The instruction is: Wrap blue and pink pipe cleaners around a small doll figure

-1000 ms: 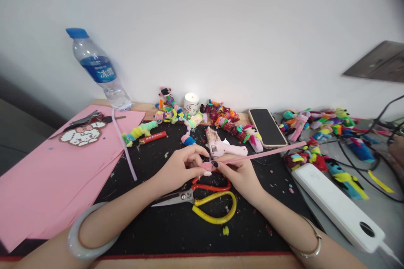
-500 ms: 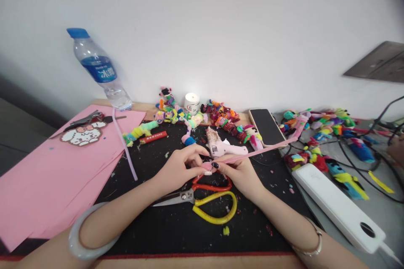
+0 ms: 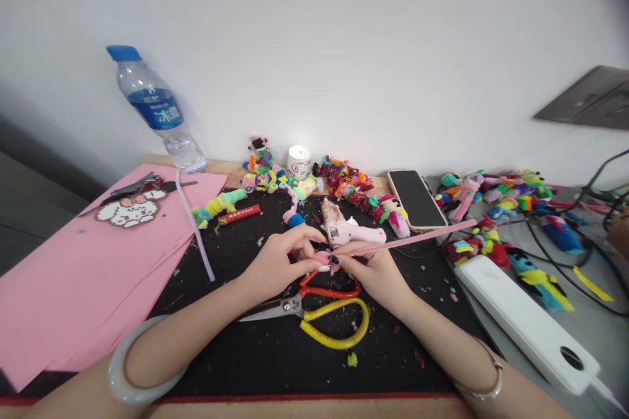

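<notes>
A pink pipe cleaner [image 3: 417, 237] runs between my two hands, its free tail stretching out to the right past the phone. Its near end forms a small pink coil [image 3: 322, 256] pinched by my left hand [image 3: 289, 256], fingers bent. My right hand [image 3: 376, 275] presses thumb and fingers on the strand right beside the coil. Just beyond my fingers lies a pale pink glue gun [image 3: 354, 232] with a stained nozzle. Below my hands, scissors [image 3: 337, 344] with one red and one yellow handle rest on the black mat [image 3: 236, 363].
Pink sheets [image 3: 88, 288] and a water bottle [image 3: 157, 108] are at left. Colourful fuzzy figures [image 3: 354, 193], a white cup [image 3: 299, 160] and a phone [image 3: 417, 200] line the back. At right are a white power bank [image 3: 525, 321], black cables and part of another person's hand [image 3: 619, 229].
The tail of the pink pipe cleaner has swung slightly downward at its right end. Both hands keep nearly the same place and pinch.
</notes>
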`<state>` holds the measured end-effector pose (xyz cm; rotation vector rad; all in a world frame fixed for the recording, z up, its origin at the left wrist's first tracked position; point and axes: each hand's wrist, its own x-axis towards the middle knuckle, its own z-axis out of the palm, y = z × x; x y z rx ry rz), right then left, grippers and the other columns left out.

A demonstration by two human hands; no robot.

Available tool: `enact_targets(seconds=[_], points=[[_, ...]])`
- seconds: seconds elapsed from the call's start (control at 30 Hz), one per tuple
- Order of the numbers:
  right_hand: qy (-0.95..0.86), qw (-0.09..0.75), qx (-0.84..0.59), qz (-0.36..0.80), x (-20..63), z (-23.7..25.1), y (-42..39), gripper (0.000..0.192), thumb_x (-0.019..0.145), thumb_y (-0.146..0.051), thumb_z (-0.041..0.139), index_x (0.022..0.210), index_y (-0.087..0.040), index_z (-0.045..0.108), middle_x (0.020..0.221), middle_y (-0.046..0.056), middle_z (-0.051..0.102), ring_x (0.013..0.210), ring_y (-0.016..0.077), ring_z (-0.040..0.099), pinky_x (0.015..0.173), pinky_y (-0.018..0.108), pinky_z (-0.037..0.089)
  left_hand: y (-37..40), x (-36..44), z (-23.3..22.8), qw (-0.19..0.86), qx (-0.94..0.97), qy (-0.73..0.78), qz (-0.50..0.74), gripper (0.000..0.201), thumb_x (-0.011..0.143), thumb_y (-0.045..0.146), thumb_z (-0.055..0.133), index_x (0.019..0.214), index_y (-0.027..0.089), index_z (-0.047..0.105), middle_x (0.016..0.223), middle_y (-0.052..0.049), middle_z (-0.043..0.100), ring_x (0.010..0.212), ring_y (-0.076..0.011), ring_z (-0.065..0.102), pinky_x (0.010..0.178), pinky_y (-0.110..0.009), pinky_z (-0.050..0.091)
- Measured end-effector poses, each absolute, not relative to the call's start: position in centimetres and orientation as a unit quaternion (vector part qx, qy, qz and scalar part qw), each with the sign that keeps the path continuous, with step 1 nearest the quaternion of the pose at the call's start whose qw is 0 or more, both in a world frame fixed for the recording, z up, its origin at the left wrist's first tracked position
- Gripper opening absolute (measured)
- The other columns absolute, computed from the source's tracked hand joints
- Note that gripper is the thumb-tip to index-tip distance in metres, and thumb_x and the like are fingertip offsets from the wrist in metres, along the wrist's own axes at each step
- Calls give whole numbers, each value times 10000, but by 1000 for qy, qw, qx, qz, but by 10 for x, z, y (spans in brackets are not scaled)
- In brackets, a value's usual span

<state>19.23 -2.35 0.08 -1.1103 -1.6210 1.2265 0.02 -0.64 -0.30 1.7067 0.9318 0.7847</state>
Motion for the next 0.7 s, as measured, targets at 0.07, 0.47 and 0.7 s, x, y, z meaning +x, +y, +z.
enact_targets(seconds=[0.07,0.47,0.7], points=[[-641,404,-441,481,192,0,-24,114,786,-196,608,755,-170,714,676,30,686,629,135,623,618,240,513,-6,0,-3,499,709,379,324,270,762,234,620,1012,176,537,624,48,567,573,-98,530,607,-226,427],[-658,418,-448,439,191,0,-26,126,802,-236,597,760,-175,699,694,35,680,659,149,620,647,269,512,-6,0,-4,495,717,369,325,256,815,246,554,1061,199,501,673,55,533,560,-84,533,602,-216,441],[-636,434,-474,427,191,3,-27,142,801,-243,595,727,-165,689,698,38,678,659,151,619,632,264,513,-4,-1,-4,524,686,377,335,275,802,213,555,1068,195,488,765,15,645,554,-94,582,596,-228,468]])
